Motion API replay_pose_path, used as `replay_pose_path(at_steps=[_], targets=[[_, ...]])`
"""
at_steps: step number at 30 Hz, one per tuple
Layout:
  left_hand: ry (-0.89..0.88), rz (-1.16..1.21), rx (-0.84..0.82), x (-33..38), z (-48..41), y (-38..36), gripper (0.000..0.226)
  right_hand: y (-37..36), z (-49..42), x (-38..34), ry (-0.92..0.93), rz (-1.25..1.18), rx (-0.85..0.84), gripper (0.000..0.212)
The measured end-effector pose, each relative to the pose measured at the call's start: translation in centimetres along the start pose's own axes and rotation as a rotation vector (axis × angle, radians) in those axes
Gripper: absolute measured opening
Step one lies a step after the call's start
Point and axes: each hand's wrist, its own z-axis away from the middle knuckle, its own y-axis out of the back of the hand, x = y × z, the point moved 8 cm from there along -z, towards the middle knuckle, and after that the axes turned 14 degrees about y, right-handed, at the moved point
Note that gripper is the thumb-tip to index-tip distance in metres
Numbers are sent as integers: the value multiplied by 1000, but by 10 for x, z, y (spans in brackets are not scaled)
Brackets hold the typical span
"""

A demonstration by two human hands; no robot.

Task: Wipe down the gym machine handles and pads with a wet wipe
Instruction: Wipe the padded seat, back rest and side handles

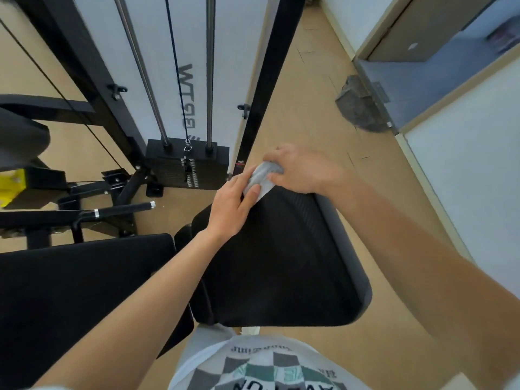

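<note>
Holds a wet wipe (263, 175) between both hands at the far end of a black pad (281, 263), near the middle of the view. Grips the near part of it with the left hand (233, 204), thumb laid on top and fingers curled underneath. Pinches the far part with the right hand (301, 170), fingers bent over the bunched material. Hands close together, both clamped on the same wipe, just above the far edge of the pad. Wipe greyish-white, crumpled and partly hidden by fingers; cannot tell whether touching the pad surface.

Pad dark and wide, with rounded corners, standing over a light wooden floor (309, 108). Just to the left of it, a second black pad (84, 291), nearly touching. Farther left, a black handle (123, 209) with chrome rings, lying well apart from the hands. Beyond, on the far side, a black weight stack (188, 164) with two metal guide rods (209, 71) and a thin cable (174, 66) rising from it. At the far left edge, a yellow part (11, 187) of the machine. To the far right, a grey object (360, 105) on the floor beside a door frame. At the near edge, a checkered shirt (253, 367).
</note>
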Motion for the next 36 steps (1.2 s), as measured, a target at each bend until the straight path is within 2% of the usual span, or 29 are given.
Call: replay_pose_path(at_steps=[6, 10, 14, 17, 24, 31, 36], targets=[[102, -41, 16, -62, 9, 12, 50, -27, -43, -32, 39, 481, -199, 25], [167, -73, 7, -101, 17, 17, 51, -59, -68, -48, 60, 610, -324, 30], [207, -78, 79, -126, 24, 28, 54, -82, -87, -57, 67, 546, -446, 38], [174, 16, 154, -127, 29, 33, 53, -90, -96, -61, 69, 467, -496, 43], [139, 146, 84, -130, 25, 14, 54, -102, -112, -59, 38, 320, -580, 57], [181, 170, 112, -165, 22, 13, 51, -131, -139, -59, 27, 158, -680, 60], [264, 206, 168, -203, 29, 14, 53, -165, -165, -71, 125, 121, -744, 55]])
